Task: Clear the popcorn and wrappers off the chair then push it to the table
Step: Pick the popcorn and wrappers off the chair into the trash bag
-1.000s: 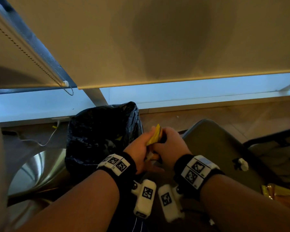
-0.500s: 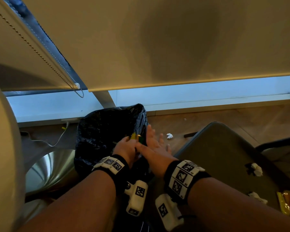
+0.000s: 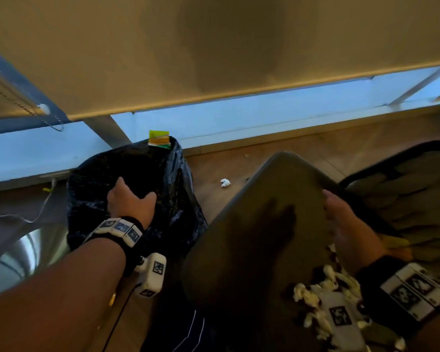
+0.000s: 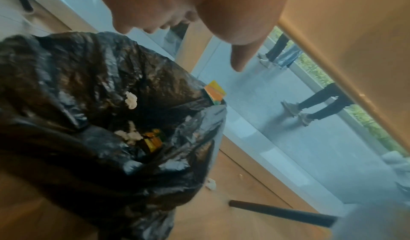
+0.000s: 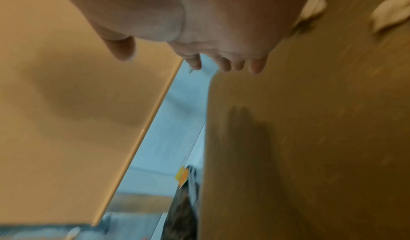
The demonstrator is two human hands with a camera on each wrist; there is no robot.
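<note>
A black trash bag (image 3: 127, 174) stands open on the floor left of the olive chair seat (image 3: 252, 224). My left hand (image 3: 132, 196) hovers over the bag's mouth with loosely curled fingers that hold nothing. A yellow wrapper (image 3: 159, 139) sticks up at the bag's far rim. In the left wrist view, popcorn (image 4: 131, 100) and another wrapper (image 4: 153, 140) lie inside the bag (image 4: 66, 86). My right hand (image 3: 346, 222) is over the seat's right side, fingers relaxed and empty. Popcorn (image 3: 315, 295) is heaped on the seat by my right wrist. A yellow wrapper (image 3: 395, 242) lies right of that hand.
One popcorn piece (image 3: 225, 182) lies on the wooden floor between bag and chair. A shiny metal base (image 3: 23, 250) and a white cable (image 3: 38, 212) are at the left. A second dark chair (image 3: 404, 179) stands at the right. A low window (image 3: 239, 118) runs behind.
Both hands held a yellow wrapper at the bag; it is now let go and sits at the bag's rim. My right hand has moved right, over the chair seat.
</note>
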